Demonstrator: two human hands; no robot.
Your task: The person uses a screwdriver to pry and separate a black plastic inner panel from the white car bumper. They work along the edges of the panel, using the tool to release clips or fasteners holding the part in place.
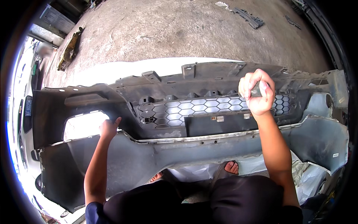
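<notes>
A large dark bumper (pixel 223 84) with a honeycomb grille (pixel 197 102) lies across the view behind a lower grey bumper shell (pixel 179 149). My left hand (pixel 111 127) grips the edge beside the square opening on the left, thumb up on the dark plastic. My right hand (pixel 257 91), raised over the right part of the grille, is closed around a small grey lump (pixel 256 89), which the fingers mostly hide. Below the shell show my sandalled feet (pixel 231 167) and dark-clothed legs.
Concrete floor (pixel 167 30) stretches beyond a white sheet (pixel 100 71). Loose plastic pieces (pixel 248 18) lie at the back; a long yellowish part (pixel 69 50) lies back left. A white car (pixel 31 156) stands along the left. Crumpled translucent sheeting (pixel 309 179) is at lower right.
</notes>
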